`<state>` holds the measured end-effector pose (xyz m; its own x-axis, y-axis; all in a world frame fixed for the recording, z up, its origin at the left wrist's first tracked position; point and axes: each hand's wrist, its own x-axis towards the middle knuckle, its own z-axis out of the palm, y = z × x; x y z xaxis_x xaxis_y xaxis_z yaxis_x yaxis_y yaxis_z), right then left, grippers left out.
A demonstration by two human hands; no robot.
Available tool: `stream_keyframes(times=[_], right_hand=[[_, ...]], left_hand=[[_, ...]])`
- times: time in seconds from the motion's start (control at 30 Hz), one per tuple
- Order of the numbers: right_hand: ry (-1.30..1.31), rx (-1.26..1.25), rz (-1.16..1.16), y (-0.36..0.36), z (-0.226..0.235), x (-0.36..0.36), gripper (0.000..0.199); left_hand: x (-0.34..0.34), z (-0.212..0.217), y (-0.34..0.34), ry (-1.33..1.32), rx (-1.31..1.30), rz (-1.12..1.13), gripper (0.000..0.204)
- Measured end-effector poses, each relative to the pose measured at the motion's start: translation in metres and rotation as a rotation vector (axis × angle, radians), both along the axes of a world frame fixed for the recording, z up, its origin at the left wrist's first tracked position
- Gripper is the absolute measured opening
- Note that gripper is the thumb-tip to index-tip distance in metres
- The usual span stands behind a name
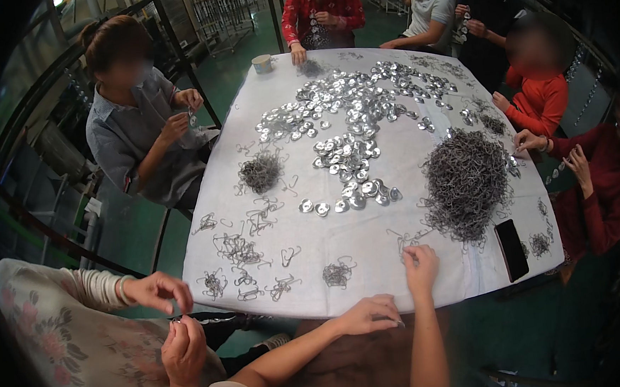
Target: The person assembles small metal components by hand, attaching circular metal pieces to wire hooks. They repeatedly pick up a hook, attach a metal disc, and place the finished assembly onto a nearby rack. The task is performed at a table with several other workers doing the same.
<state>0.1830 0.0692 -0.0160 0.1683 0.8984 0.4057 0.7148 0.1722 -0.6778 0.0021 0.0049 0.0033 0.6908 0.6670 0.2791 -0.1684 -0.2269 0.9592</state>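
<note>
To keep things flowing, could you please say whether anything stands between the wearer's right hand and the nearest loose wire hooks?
Nothing visible does: the right hand is at the loose wire hooks, and the large hook pile lies to its right.

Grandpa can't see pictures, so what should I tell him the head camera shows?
A person's right hand is at thin wire hooks on a white-covered table, the left hand at its near edge. Shiny metal pieces and a big grey hook pile lie beyond, with other people around the table.
</note>
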Motion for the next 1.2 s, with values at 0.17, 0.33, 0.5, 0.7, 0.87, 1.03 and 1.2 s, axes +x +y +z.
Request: stream_keyframes(times=[0.17, 0.33, 0.5, 0.7, 0.87, 1.03, 1.2], right_hand=[[-0.023, 0.022, 0.006, 0.002, -0.002, 0.0, 0.005], [-0.023, 0.024, -0.007, 0.0, 0.005, -0.002, 0.005], [-0.003, 0.026, -0.002, 0.001, 0.002, -0.002, 0.005], [-0.006, -0.011, -0.01, 0.001, -0.001, -0.002, 0.015], [-0.231, -0.06, 0.007, 0.001, 0.022, -0.016, 0.031], [-0.086, -0.176, 0.055, 0.025, 0.015, 0.033, 0.013], [0.3, -0.329, 0.056, 0.028, 0.065, 0.044, 0.012]], left_hand=[[0.0, -0.002, -0.001, -0.013, -0.017, -0.009, 0.011], [0.0, -0.002, 0.003, -0.03, 0.026, -0.006, 0.011], [0.0, -0.004, 0.002, -0.012, 0.015, -0.006, 0.011], [-0.001, -0.008, 0.003, -0.019, 0.044, 0.004, 0.011], [-0.005, -0.013, 0.003, 0.004, 0.055, 0.031, 0.01], [0.002, -0.007, 0.004, 0.003, 0.001, 0.036, 0.01], [0.001, -0.002, 0.001, 0.0, 0.017, 0.057, 0.013]])
